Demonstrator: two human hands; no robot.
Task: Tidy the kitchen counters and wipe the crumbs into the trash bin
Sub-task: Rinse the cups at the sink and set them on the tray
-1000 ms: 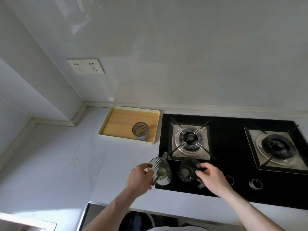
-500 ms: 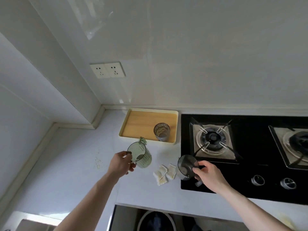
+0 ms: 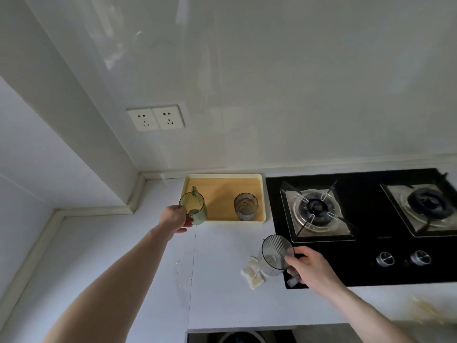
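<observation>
My left hand [image 3: 175,219] grips a green ribbed cup [image 3: 194,209] at the front left corner of the wooden tray [image 3: 222,191]; I cannot tell whether it rests on the tray. A brownish glass [image 3: 245,206] stands on the tray's right side. My right hand [image 3: 311,267] holds a grey ribbed cup [image 3: 275,252] tilted over the stove's front left edge. A crumpled pale tissue [image 3: 253,273] lies on the white counter [image 3: 222,305] beside that cup. Crumbs [image 3: 179,273] are scattered left of the counter seam, and more crumbs [image 3: 425,311] lie at the far right.
The black gas stove [image 3: 366,276] with two burners and two knobs fills the right side. A double wall socket [image 3: 156,118] sits above the tray. The rim of a trash bin [image 3: 238,337] shows below the counter's front edge.
My left hand carried the green cup from the stove's front edge left and back to the tray's front left corner. My right hand kept the grey cup near the stove. The tissue came into sight.
</observation>
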